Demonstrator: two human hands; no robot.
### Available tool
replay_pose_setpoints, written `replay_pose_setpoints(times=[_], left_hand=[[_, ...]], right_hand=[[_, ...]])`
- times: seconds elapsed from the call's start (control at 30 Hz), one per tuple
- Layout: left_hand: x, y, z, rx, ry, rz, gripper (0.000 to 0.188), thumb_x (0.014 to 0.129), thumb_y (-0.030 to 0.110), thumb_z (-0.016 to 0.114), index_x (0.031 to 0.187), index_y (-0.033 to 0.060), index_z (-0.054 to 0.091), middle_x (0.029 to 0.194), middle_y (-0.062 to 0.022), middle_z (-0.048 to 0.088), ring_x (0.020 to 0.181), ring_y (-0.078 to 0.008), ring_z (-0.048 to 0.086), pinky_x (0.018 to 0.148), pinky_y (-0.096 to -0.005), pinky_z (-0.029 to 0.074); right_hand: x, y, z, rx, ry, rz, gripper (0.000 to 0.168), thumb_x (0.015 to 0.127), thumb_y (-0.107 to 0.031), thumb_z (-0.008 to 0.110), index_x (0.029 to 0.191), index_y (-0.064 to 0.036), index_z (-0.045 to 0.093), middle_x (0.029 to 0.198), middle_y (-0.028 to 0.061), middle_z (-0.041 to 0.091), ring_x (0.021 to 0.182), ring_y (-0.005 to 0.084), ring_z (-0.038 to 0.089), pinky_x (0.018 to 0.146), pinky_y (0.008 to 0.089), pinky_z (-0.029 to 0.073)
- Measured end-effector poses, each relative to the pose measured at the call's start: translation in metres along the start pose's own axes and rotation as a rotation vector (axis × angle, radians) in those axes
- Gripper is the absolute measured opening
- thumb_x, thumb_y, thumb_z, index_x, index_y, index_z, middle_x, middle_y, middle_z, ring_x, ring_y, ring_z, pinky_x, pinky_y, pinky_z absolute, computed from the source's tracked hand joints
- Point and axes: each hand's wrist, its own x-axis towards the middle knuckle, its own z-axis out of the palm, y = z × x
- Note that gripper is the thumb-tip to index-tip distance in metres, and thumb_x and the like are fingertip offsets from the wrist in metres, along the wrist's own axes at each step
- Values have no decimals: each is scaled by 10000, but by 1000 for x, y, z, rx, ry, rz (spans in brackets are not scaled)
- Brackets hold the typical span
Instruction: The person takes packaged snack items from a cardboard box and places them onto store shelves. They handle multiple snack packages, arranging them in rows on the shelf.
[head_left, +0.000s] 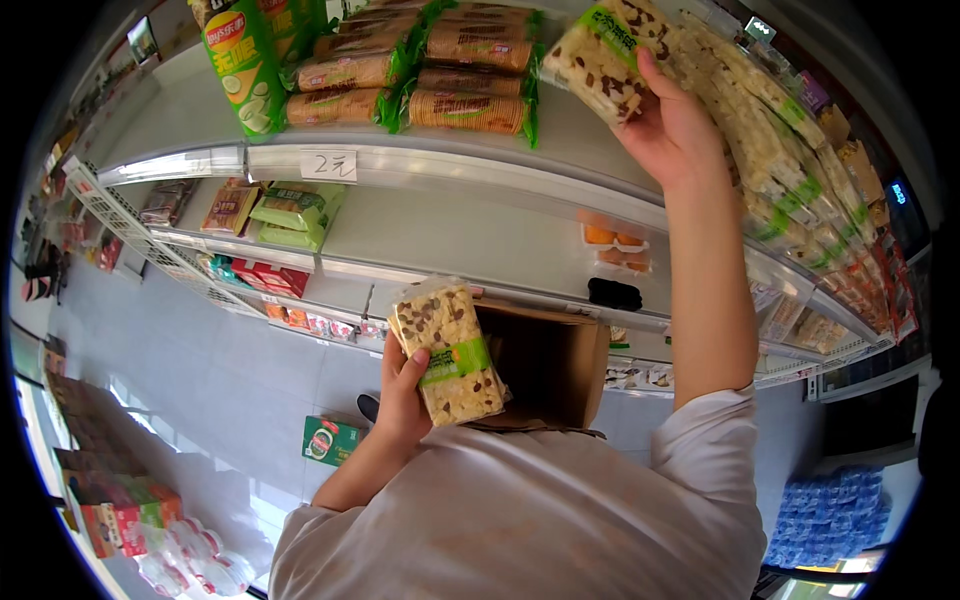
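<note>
My left hand (405, 394) grips a clear-wrapped puffed snack block (450, 356) with a green band and brown bits on it, held beside an open cardboard box (592, 367) in front of my body. Raised over the top shelf (592, 154), my right hand (671, 127) holds a similar wrapped snack block (607, 56) by its right side. Just right of that hand lie stacked packs of the same snack (780, 142). The box's inside is dark, so its contents are hard to make out.
Packs of round biscuits (465, 109) and a green Lay's can (244, 67) stand on the top shelf. A handwritten price tag (328, 165) hangs on its edge. Lower down are green packets (296, 214) and orange cakes (615, 236). A green carton (330, 440) sits on the floor.
</note>
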Motion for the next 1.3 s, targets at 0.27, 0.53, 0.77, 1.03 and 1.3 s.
replay_pose_setpoints(times=[0.27,0.53,0.77,1.03,1.3], left_hand=[[1,-2,2,99,52,-12,665,963,312,667,1490,71,342,1356,-187,569,1205,-356,641,966,-525,590],[3,-10,-3,76,19,-53,668,960,309,665,1495,70,345,1363,-185,568,1211,-355,639,968,-526,586],[0,-9,5,103,31,-77,661,968,298,647,1504,68,335,1372,-189,561,1237,-366,622,999,-533,567],[-3,-15,-6,97,36,-81,658,965,292,639,1504,70,333,1391,-198,549,1256,-369,608,1012,-530,557],[-1,-8,2,110,33,-96,643,990,251,591,1530,92,281,1436,-202,514,1276,-376,596,1015,-546,558]], right_hand=[[44,15,-11,171,195,-15,355,1062,-3,472,1402,57,393,1422,271,445,1328,402,493,1172,573,448],[42,12,8,151,314,44,456,1009,49,418,1452,74,313,1482,265,393,1414,410,416,1226,603,336],[30,14,16,353,308,96,491,972,47,433,1445,49,303,1542,268,288,1440,429,375,1249,597,290],[53,1,3,296,298,-31,541,978,-25,456,1463,86,245,1563,294,248,1474,465,305,1255,600,255],[60,-1,-27,95,55,61,695,991,-39,481,1538,111,79,1586,295,224,1491,464,271,1273,568,213]])
